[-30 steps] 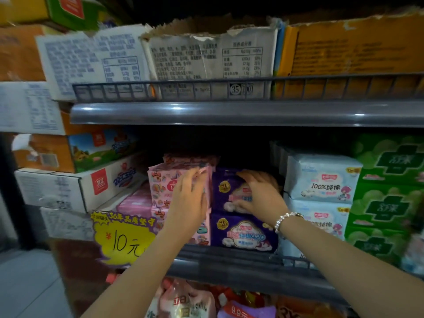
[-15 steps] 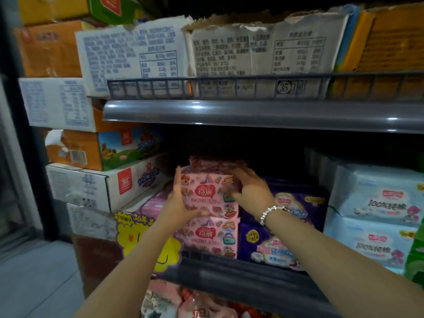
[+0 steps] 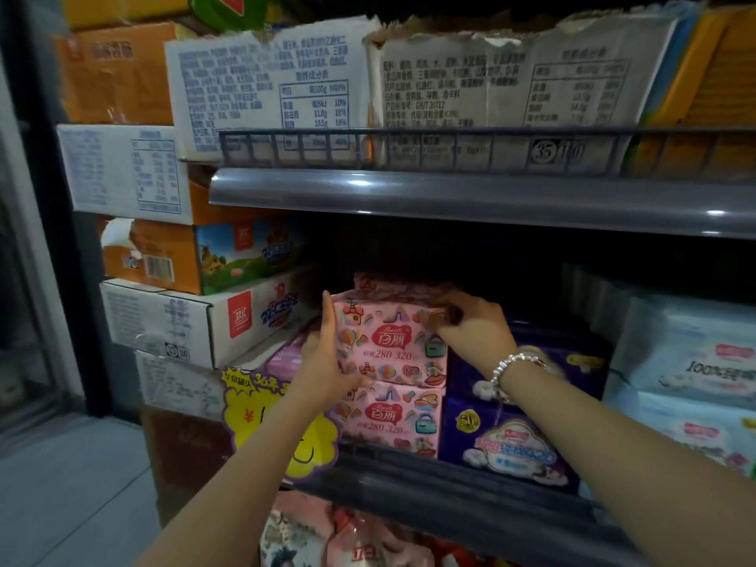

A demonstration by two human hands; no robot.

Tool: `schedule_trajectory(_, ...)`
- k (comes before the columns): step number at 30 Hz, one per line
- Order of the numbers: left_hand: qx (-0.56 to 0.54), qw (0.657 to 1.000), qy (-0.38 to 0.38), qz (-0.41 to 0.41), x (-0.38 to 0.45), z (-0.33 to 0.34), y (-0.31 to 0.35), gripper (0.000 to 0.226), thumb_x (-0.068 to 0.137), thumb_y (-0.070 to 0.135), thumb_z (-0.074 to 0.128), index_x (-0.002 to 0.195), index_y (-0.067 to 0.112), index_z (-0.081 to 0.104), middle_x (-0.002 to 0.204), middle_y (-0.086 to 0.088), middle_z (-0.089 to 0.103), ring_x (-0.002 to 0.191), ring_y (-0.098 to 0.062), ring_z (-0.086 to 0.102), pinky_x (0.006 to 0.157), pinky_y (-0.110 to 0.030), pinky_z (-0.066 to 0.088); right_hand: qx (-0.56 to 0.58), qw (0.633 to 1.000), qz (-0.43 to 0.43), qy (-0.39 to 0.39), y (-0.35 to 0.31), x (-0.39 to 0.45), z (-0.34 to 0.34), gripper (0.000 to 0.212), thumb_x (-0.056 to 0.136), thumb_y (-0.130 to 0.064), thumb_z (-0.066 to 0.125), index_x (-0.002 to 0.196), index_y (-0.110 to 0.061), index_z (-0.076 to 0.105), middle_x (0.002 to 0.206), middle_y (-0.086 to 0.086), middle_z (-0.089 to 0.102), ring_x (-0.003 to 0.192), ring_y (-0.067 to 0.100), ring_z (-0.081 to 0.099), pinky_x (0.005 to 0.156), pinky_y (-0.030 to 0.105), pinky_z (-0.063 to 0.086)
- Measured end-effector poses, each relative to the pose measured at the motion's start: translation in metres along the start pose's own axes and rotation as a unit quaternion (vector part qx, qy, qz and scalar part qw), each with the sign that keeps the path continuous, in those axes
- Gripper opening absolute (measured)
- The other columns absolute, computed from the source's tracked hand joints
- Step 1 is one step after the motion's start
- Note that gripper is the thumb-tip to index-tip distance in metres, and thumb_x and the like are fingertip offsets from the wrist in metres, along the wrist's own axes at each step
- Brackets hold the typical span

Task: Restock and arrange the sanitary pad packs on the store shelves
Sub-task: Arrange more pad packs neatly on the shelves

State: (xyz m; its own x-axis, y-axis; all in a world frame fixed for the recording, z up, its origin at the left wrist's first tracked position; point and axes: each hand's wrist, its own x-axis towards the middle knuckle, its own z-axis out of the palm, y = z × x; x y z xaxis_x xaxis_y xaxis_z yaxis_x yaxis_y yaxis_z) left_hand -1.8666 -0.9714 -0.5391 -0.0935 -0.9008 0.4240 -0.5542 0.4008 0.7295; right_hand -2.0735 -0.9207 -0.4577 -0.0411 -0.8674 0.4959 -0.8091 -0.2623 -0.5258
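A grey metal store shelf (image 3: 450,489) holds soft packs of sanitary pads in short stacks. At its left end two pink packs sit one on the other: the upper pink pack (image 3: 388,341) rests squarely on the lower pink pack (image 3: 392,419), and a third pink pack shows just behind the top one. Touching their right side is a stack of purple packs (image 3: 511,444), and further right stand white and pale blue packs (image 3: 691,370).

The shelf above (image 3: 470,198) has a wire rail, behind which stand large worn cartons (image 3: 491,88) printed with nutrition tables. Left of the shelving, cardboard boxes (image 3: 184,317) are piled up, with a yellow price sign (image 3: 282,427) hanging in front of them.

A person reaches in with both arms. The left hand (image 3: 327,362) lies flat against the left side of the upper pink pack, fingers straight and pointing up, thumb under its lower front edge. The right hand (image 3: 470,325), a beaded bracelet (image 3: 507,370) on its wrist, curls its fingers over the pack's top right corner, gripping it.
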Motion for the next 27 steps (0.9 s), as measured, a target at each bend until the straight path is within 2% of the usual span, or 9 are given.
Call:
schedule_trajectory(2, 0.023, 1.000, -0.007, -0.008, 0.002, 0.001, -0.001, 0.139, 0.071, 0.020, 0.085, 0.132, 0.050, -0.036, 0.133, -0.013, 0.048, 0.104, -0.024, 0.059, 0.086, -0.031, 0.051, -0.036, 0.999, -0.015, -0.002, -0.004, -0.001, 0.001, 0.032, 0.089, -0.033, 0.064, 0.114, -0.012, 0.067, 0.107, 0.008, 0.069, 0.096, 0.021, 0.063, 0.077, 0.018, 0.045)
schedule_trajectory(6, 0.046, 0.999, -0.023, -0.012, 0.003, 0.001, -0.001, 0.146, 0.064, 0.023, 0.089, 0.135, 0.041, -0.038, 0.142, -0.012, 0.039, 0.122, -0.028, 0.049, 0.086, -0.023, 0.038, -0.045, 0.999, -0.018, -0.021, -0.006, 0.002, -0.003, 0.029, 0.091, -0.028, 0.061, 0.117, -0.015, 0.066, 0.114, 0.006, 0.069, 0.104, 0.022, 0.062, 0.084, 0.019, 0.044)
schedule_trajectory(9, 0.073, 0.997, -0.014, -0.004, 0.000, 0.003, 0.000, 0.144, 0.066, 0.024, 0.088, 0.138, 0.036, -0.036, 0.140, -0.016, 0.040, 0.121, -0.031, 0.049, 0.086, -0.023, 0.036, -0.057, 0.997, -0.028, -0.047, -0.007, 0.005, -0.008, 0.032, 0.092, -0.030, 0.061, 0.119, -0.015, 0.065, 0.115, 0.006, 0.067, 0.105, 0.021, 0.061, 0.081, 0.017, 0.041)
schedule_trajectory(13, 0.103, 0.995, -0.010, -0.015, 0.004, 0.008, 0.002, 0.143, 0.067, 0.022, 0.087, 0.139, 0.033, -0.037, 0.138, -0.019, 0.040, 0.121, -0.032, 0.048, 0.096, -0.035, 0.040, -0.063, 0.996, -0.027, -0.059, -0.005, 0.009, -0.008, 0.034, 0.092, -0.033, 0.059, 0.121, -0.016, 0.063, 0.116, 0.006, 0.067, 0.104, 0.021, 0.061, 0.080, 0.017, 0.040)
schedule_trajectory(17, 0.115, 0.993, -0.021, -0.022, 0.007, 0.006, 0.002, 0.141, 0.069, 0.021, 0.086, 0.140, 0.031, -0.036, 0.140, -0.017, 0.041, 0.120, -0.030, 0.050, 0.095, -0.033, 0.041, -0.066, 0.995, -0.018, -0.069, -0.005, 0.012, -0.008, 0.034, 0.093, -0.033, 0.058, 0.122, -0.015, 0.062, 0.118, 0.007, 0.065, 0.103, 0.022, 0.061, 0.076, 0.017, 0.039)
schedule_trajectory(20, 0.134, 0.989, -0.068, -0.019, 0.011, -0.014, -0.007, 0.136, 0.066, 0.044, 0.084, 0.148, 0.035, -0.023, 0.142, -0.005, 0.047, 0.122, -0.024, 0.053, 0.100, -0.033, 0.044, -0.064, 0.995, -0.017, -0.069, -0.006, 0.011, -0.009, 0.035, 0.092, -0.035, 0.059, 0.121, -0.015, 0.062, 0.117, 0.007, 0.065, 0.103, 0.021, 0.060, 0.075, 0.017, 0.038)
schedule_trajectory(23, 0.231, 0.966, -0.106, -0.048, 0.012, -0.036, -0.017, 0.116, 0.066, 0.082, 0.056, 0.153, 0.035, -0.006, 0.151, -0.007, 0.040, 0.134, -0.028, 0.043, 0.107, -0.043, 0.041, -0.064, 0.996, -0.012, -0.061, -0.005, 0.009, -0.007, 0.038, 0.091, -0.036, 0.060, 0.122, -0.014, 0.061, 0.116, 0.007, 0.066, 0.104, 0.021, 0.061, 0.077, 0.019, 0.041)
schedule_trajectory(25, 0.275, 0.952, -0.129, -0.046, 0.005, -0.038, -0.020, 0.106, 0.074, 0.083, 0.042, 0.152, 0.034, -0.010, 0.152, -0.010, 0.037, 0.135, -0.028, 0.042, 0.108, -0.041, 0.039, -0.058, 0.997, -0.006, -0.056, -0.004, 0.007, -0.003, 0.042, 0.089, -0.037, 0.063, 0.125, -0.015, 0.060, 0.115, 0.007, 0.066, 0.104, 0.022, 0.061, 0.082, 0.020, 0.044)
schedule_trajectory(27, 0.294, 0.947, -0.129, -0.015, -0.001, -0.036, -0.023, 0.105, 0.078, 0.080, 0.042, 0.149, 0.035, -0.021, 0.144, -0.012, 0.048, 0.124, -0.030, 0.053, 0.099, -0.038, 0.044, -0.065, 0.997, -0.001, -0.050, -0.003, 0.006, 0.002, 0.046, 0.086, -0.039, 0.066, 0.126, -0.017, 0.058, 0.114, 0.007, 0.067, 0.103, 0.023, 0.062, 0.084, 0.022, 0.047)
